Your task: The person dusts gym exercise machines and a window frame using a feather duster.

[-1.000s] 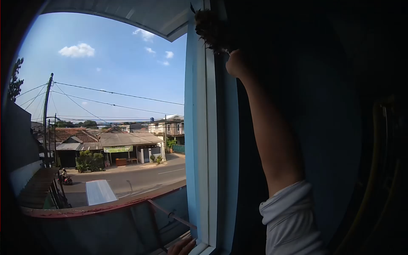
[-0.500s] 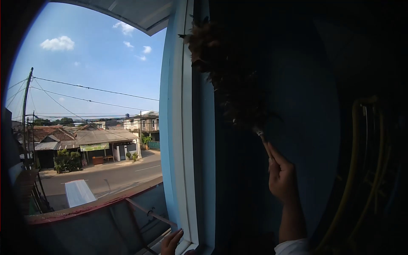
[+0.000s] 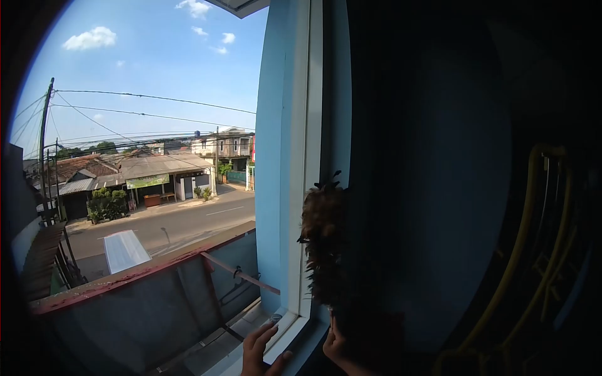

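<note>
A dark brown feather duster [image 3: 324,241] stands nearly upright against the inner side of the white window frame [image 3: 311,156]. Its short handle is in my right hand [image 3: 337,346], closed round it at the bottom of the view. To the left, my left hand [image 3: 263,353] rests by the lower corner of the frame with its fingers apart and nothing in them. The fingertips are near the sill. The lower part of both hands is cut off by the view's edge.
Outside the window are a low wall with a red edge [image 3: 144,268], a metal bar [image 3: 241,273], a road and houses. A light blue wall strip [image 3: 273,138] borders the frame. Yellow curved rails [image 3: 519,250] stand in the dark at right.
My right hand has come down from high up to the lower window corner, bringing the duster down along the frame. My left hand stays by the sill, and the view has shifted.
</note>
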Motion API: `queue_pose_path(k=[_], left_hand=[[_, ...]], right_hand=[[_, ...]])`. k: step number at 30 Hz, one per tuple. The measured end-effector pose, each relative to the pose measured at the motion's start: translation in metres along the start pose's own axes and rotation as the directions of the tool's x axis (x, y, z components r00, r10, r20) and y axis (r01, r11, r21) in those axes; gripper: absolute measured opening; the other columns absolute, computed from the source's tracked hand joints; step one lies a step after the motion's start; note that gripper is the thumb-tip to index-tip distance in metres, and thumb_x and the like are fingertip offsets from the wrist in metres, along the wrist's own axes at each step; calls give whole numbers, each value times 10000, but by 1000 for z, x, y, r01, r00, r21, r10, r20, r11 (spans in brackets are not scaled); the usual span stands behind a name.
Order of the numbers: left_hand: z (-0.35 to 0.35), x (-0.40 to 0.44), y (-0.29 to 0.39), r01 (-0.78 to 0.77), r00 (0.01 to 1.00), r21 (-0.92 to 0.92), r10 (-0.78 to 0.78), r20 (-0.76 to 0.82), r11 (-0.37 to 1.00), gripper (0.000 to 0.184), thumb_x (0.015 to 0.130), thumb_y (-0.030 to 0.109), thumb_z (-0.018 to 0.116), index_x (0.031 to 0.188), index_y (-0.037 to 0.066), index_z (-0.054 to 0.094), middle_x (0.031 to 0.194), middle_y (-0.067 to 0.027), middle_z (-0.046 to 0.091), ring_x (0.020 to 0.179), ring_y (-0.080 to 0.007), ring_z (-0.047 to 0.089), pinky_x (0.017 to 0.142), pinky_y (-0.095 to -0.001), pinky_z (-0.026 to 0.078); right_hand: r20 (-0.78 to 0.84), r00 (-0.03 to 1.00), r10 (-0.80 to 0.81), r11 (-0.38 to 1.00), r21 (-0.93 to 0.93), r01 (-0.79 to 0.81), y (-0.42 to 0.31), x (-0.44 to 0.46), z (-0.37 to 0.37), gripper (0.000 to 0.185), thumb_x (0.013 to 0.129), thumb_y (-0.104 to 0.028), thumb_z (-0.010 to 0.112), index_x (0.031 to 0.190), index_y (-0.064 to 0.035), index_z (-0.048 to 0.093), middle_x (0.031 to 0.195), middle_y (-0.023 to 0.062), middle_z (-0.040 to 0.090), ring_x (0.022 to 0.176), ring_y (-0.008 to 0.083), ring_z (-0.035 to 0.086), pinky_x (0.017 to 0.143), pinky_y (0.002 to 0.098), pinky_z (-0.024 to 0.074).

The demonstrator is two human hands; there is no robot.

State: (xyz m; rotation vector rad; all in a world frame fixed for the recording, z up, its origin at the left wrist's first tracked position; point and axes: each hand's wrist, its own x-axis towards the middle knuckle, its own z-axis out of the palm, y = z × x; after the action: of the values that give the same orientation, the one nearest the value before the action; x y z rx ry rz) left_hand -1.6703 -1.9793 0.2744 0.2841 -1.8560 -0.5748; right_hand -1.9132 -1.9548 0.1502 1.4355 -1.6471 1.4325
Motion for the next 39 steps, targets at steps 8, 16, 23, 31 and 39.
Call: queue_pose_path(k=[8,16,23,31,39], left_hand=[[10,-13,17,40,993,-50,-34,111,998,584,764,162,690,1304,70,487,1346,-173,453,1232,-366,427,1027,-424,330],[-39,-48,17,163,985,51,-166,50,985,547,737,209,721,1223,33,541,1242,-179,513,1174,-315,469,991,-406,343],[-27,-38,-1,74,993,35,-77,90,997,504,736,225,710,1199,77,575,1195,-123,570,1072,-259,531,907,-377,342],[-34,-66,-9,153,988,33,-153,-6,988,454,714,201,719,1140,85,614,1151,-102,598,1048,-245,551,887,-365,353],[-13,-59,-16,178,984,-12,-178,9,984,459,746,196,690,1181,88,592,1169,-92,588,1079,-244,531,920,-364,340]], right_hand=[[-132,991,-26,998,-65,17,-91,361,-78,431,913,-26,445,1339,25,407,1071,253,615,930,319,645,765,316,542],[94,962,-255,886,-375,272,65,107,-126,311,950,-195,478,1162,14,569,933,194,670,802,250,685,645,294,518],[52,984,169,880,-458,-127,9,207,-205,251,974,-184,442,1035,-1,604,794,120,675,681,207,656,585,306,475],[464,856,-230,687,-545,480,85,127,-289,232,922,-235,538,970,-19,606,662,100,608,568,229,588,536,332,438],[355,806,474,818,-516,-255,60,70,-220,205,937,-208,505,992,-26,583,672,128,562,618,254,561,570,339,436]])
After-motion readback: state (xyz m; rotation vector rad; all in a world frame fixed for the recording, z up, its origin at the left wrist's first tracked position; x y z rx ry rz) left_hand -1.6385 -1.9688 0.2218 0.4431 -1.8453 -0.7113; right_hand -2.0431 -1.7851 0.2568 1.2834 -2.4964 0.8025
